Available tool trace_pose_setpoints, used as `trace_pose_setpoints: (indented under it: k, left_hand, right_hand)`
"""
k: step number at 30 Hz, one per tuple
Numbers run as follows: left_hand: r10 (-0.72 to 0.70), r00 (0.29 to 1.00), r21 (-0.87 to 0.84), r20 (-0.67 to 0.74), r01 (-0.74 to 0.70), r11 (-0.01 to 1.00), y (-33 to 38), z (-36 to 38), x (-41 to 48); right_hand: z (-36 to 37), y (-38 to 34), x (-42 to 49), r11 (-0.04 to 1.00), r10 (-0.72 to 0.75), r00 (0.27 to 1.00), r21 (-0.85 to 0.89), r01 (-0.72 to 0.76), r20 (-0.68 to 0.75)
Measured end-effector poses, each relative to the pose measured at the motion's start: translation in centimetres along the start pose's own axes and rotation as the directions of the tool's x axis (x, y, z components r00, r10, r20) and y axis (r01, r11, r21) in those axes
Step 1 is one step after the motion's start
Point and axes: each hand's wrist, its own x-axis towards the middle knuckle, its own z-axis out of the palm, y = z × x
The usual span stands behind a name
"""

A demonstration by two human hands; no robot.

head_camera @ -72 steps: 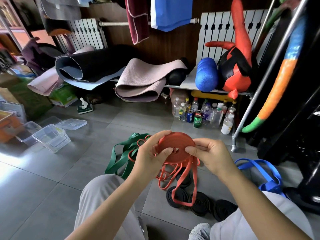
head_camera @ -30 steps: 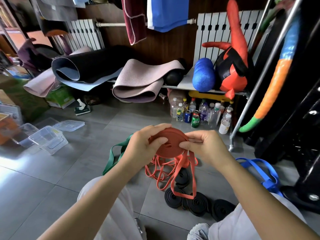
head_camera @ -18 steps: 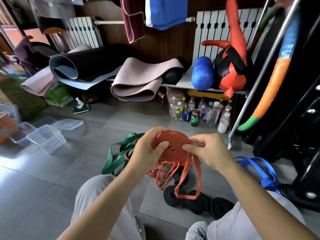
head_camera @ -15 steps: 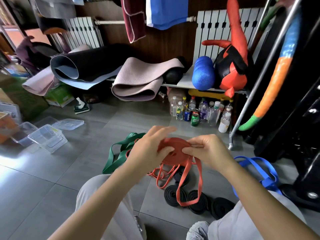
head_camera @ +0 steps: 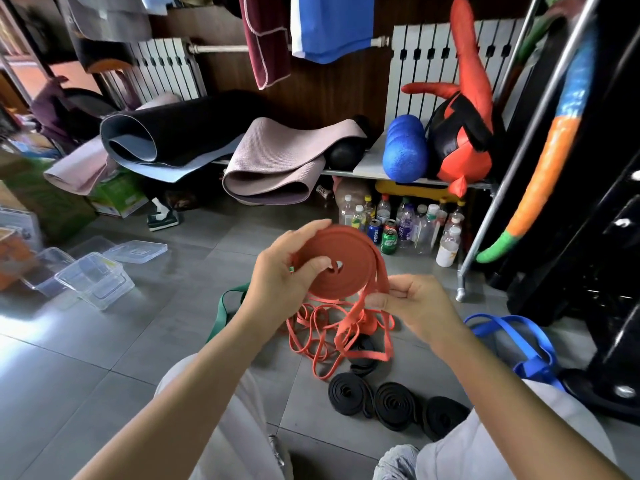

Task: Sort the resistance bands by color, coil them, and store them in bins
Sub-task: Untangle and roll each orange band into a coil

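My left hand grips a flat coil of red resistance band, thumb on its face and fingers round its back edge. My right hand pinches the loose red strand where it leaves the coil's lower right. The rest of the red band hangs down, and thin red bands lie tangled on the floor below. Three coiled black bands lie on the tiles by my knees. A green band shows left of my left wrist and a blue band lies at the right. Clear plastic bins stand on the floor at the left.
A loose bin lid lies behind the bins. Bottles and cans stand under a low shelf with rolled mats and a blue foam roller. A metal rack leg and dark equipment stand at the right.
The red coil has tilted up and turned in my left hand. My right hand has slid down to the coil's lower right, and the hanging tail is shorter.
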Motion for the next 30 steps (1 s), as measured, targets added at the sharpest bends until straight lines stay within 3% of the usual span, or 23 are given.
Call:
trace_pose_setpoints:
  k: [5,10,13,21,25,27,30]
  left_hand:
    - [0.009,0.999,-0.181,-0.034,-0.015,0.983,0.3,0.8,-0.6]
    - [0.003,1.0,-0.046,0.012,-0.002,0.999,0.1,0.6,-0.8]
    - [-0.015,0.999,-0.027,0.052,0.017,0.999,-0.1,0.9,-1.3]
    - [-0.107,0.963,0.07,0.249,0.093,0.993,0.1,0.0,0.0]
    - [-0.185,0.945,0.096,0.268,0.164,0.982,0.8,-0.3,0.8]
    - [-0.142,0.954,0.232,0.263,0.08,0.969,1.1,-0.2,0.6]
    - [0.074,0.904,0.469,0.421,-0.287,0.836,1.2,0.3,0.0]
  right_hand:
    - [1.0,-0.7,0.3,0.989,-0.06,0.993,0.132,0.072,-0.097]
    - [0.3,-2.3,0.9,0.976,-0.157,0.985,0.139,0.166,-0.076]
    - [0.2,-2.3,0.9,0.984,-0.173,0.983,0.029,0.176,-0.067]
    - [-0.1,-1.7,0.8,0.993,-0.111,0.993,-0.032,0.112,0.035]
    - [-0.3,-1.6,0.9,0.997,-0.076,0.996,-0.018,0.076,0.043]
    - [-0.3,-1.4,1.1,0.997,-0.067,0.997,-0.023,0.067,0.034]
    - [-0.3,-1.0,1.4,0.998,-0.056,0.997,-0.022,0.057,0.047]
